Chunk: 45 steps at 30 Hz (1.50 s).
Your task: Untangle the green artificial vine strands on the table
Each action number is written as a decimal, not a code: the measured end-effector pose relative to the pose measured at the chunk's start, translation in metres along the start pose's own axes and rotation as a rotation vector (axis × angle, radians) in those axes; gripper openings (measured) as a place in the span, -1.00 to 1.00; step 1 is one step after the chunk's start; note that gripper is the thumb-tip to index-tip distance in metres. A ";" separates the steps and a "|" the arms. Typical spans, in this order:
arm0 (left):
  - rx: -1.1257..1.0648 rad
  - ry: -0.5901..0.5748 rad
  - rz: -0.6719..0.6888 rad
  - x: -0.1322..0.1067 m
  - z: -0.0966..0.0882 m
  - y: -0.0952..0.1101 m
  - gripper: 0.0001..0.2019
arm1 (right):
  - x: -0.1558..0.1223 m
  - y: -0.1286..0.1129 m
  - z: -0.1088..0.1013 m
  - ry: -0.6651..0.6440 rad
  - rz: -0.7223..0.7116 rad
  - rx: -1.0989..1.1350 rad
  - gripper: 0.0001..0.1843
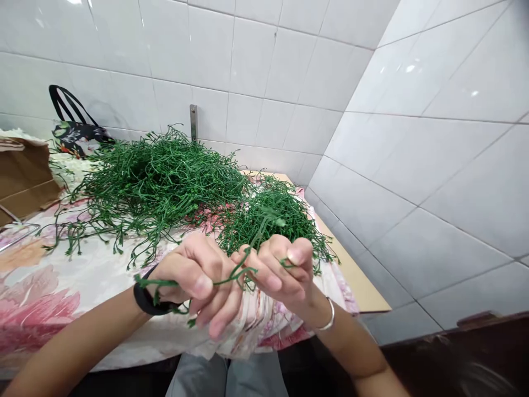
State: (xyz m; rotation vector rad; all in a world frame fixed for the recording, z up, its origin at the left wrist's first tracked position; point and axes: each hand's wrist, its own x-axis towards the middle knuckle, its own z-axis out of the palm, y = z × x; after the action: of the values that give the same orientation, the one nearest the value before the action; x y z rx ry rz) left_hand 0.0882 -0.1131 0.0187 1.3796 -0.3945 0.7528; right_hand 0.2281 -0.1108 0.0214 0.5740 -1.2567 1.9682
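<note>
My left hand (202, 281) and my right hand (281, 270) are close together over the near side of the table. A thin green artificial flower stem (232, 275) with small branching tips is pinched between my left thumb and fingers, its ends sticking out past the wrist. Curled fingers of my right hand grip stem parts too, and a green tip shows by the thumb. Part of a stem above the right hand is blurred. Just behind my hands lies a smaller heap of green stems (273, 218); a larger heap of stems (165, 176) spreads to the left.
A floral tablecloth (99, 270) covers most of the wooden table (355, 281). At the left are a cardboard box (27, 176), white pieces (71, 173) and a flowered bag (80, 137) with black handles. White tiled walls (256, 60) stand behind and to the right.
</note>
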 end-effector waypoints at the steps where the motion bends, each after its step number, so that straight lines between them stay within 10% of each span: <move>1: -0.011 -0.034 0.053 0.001 0.001 0.001 -0.73 | 0.002 0.001 0.003 -0.002 -0.026 0.024 -0.57; 4: 0.106 -0.019 0.098 0.003 0.004 0.008 -0.76 | 0.005 0.000 0.010 0.059 -0.072 -0.038 -0.55; 17: 0.807 0.672 0.014 -0.002 -0.023 0.061 -0.76 | 0.001 -0.074 -0.015 0.331 0.199 -0.983 -0.67; 21: 0.784 0.714 0.115 0.009 -0.045 0.069 -0.76 | 0.014 -0.105 -0.038 0.478 0.310 -1.627 -0.72; 28: 0.448 0.853 0.042 0.006 -0.083 0.038 -0.75 | 0.015 -0.115 -0.079 0.330 0.555 -2.254 -0.71; 35: 0.368 0.895 -0.091 -0.006 -0.081 0.011 -0.77 | 0.003 -0.103 -0.082 0.470 0.227 -2.464 -0.59; 40: 0.320 0.884 -0.153 -0.005 -0.071 -0.007 -0.79 | 0.011 -0.064 -0.063 0.168 0.106 -2.112 -0.86; 45: 0.335 0.844 -0.160 -0.005 -0.066 -0.024 -0.79 | 0.010 -0.034 -0.060 0.199 0.054 -2.135 -0.82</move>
State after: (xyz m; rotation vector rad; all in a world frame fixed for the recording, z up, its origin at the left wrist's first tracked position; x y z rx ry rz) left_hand 0.0893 -0.0512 -0.0138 1.2453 0.5175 1.2160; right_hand 0.2490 -0.0444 0.0227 -0.7154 -2.2276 -0.0891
